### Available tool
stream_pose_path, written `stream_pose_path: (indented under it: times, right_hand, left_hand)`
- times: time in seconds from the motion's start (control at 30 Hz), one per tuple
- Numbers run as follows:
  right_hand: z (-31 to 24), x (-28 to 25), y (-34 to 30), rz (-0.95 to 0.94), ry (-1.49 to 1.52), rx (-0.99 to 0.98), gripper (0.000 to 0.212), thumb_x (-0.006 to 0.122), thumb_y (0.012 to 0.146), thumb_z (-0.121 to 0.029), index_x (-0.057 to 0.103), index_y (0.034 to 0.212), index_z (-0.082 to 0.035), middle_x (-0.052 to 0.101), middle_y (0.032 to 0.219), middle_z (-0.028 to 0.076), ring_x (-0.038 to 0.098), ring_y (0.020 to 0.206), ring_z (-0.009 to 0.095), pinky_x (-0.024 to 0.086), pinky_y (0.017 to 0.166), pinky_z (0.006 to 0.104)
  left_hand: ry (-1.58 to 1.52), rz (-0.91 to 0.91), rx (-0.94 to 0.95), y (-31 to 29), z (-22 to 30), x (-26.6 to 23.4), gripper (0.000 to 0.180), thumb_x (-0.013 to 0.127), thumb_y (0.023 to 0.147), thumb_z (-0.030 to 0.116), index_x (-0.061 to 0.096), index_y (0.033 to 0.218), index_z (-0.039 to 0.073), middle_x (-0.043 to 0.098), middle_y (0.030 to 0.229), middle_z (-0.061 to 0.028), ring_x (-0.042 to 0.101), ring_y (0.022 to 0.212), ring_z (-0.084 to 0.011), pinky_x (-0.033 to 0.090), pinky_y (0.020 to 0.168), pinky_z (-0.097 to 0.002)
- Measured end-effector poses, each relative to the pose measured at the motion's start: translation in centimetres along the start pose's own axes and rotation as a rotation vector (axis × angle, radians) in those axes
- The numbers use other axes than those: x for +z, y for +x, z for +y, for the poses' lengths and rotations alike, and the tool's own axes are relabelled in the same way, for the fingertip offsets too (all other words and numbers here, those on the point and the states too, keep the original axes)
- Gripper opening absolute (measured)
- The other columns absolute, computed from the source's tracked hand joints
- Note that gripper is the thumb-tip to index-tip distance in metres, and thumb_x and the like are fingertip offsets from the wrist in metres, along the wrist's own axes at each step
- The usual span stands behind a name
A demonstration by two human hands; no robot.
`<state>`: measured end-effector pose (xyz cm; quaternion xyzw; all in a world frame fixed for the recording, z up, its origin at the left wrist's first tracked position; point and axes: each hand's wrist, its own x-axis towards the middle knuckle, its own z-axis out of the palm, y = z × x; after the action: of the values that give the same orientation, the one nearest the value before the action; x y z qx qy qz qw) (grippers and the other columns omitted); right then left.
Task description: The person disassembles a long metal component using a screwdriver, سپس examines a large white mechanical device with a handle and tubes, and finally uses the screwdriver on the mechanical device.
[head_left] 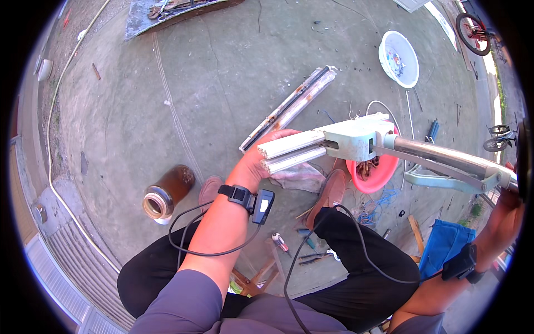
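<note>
A squeeze mop (356,139) slants across in front of me, with white ribbed bars, a pale green bracket, a metal pole and a pale green lever. No sponge shows on its folded bars. My left hand (261,158) is closed around the left end of these bars, its fingers partly hidden behind them. At the far right my right hand (503,214) grips the pole beside the lever, cut off partly by the dark rim. Below the bracket, a red bowl (386,175) holds brown scraps. A pale cloth (300,181) lies beneath the bars.
On the concrete floor lie long rusty strips (289,108), a brown jar (172,189), a white basin (409,58) with bits inside, and a blue bag (445,245). Pliers (314,258) and a small tube (280,241) sit between my feet. A tool tray (172,14) stands far left.
</note>
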<state>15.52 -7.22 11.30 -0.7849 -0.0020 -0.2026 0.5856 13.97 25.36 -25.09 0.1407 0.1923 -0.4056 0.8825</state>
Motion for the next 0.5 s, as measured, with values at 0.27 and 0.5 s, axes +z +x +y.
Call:
stream_pose_path:
  times: [0.27,0.5]
  right_hand:
    - [0.1,0.4,-0.1,-0.018,0.04,0.015,0.035,0.053,0.098,-0.037,0.066,0.104,-0.004,0.069,0.096,0.014,0.066,0.09,0.028,0.053,0.083,0.0413]
    - [-0.1,0.8,-0.2,0.015,-0.02,-0.001,0.037,0.053,0.098,-0.037,0.064,0.103,-0.002,0.069,0.094,0.015,0.066,0.089,0.029,0.052,0.083,0.0421]
  left_hand:
    - [0.229,0.074,-0.059,-0.1,-0.4,-0.1,0.021,0.062,0.092,0.014,0.063,0.109,0.002,0.069,0.099,-0.0078,0.068,0.084,-0.0146,0.058,0.074,-0.0283]
    - [0.403,0.113,-0.047,0.4,-1.8,-1.1,0.016,0.06,0.093,0.014,0.064,0.104,0.003,0.067,0.095,-0.0044,0.063,0.083,-0.0088,0.054,0.073,-0.0267]
